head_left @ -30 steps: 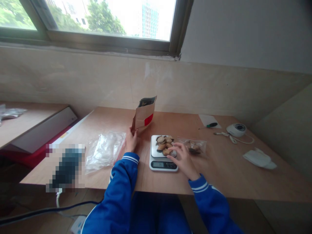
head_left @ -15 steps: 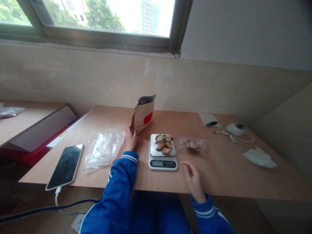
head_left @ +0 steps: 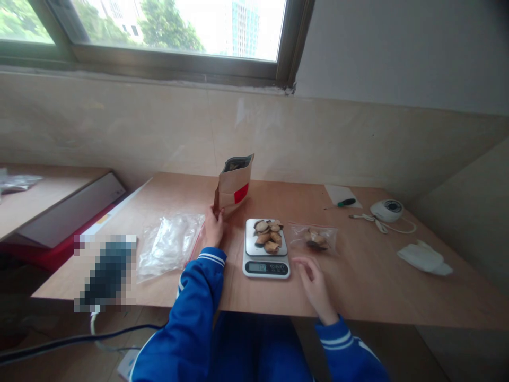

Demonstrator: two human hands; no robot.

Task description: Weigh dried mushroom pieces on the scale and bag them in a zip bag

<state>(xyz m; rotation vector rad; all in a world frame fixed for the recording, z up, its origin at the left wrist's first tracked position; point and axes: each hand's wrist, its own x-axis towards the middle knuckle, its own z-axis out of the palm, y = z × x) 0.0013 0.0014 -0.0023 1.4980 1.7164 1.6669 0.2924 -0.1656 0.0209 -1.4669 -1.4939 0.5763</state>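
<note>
— Kraft pouch (head_left: 234, 188) leans behind the scale (head_left: 265, 268), your left hand (head_left: 213, 229) pinching just its base; it may tip.
— Your right hand (head_left: 314, 281), spread empty beside the scale, could jolt the pieces (head_left: 268, 237) off.

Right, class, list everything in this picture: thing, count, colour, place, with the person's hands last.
table: one, light wood, centre of view.
scale: one, white, mid-table.
dried slices: small pile, brown, on scale.
pouch: one, brown paper, red label, upright behind scale.
small bag: one, clear, brown pieces inside, right of scale.
clear bags: heap, count unclear, left of pouch.
screwdriver: one, green handle, far right.
round device: one, white, cabled, far right.
left hand: one, gripping pouch's bottom corner.
right hand: one, open, right front of scale.
</note>
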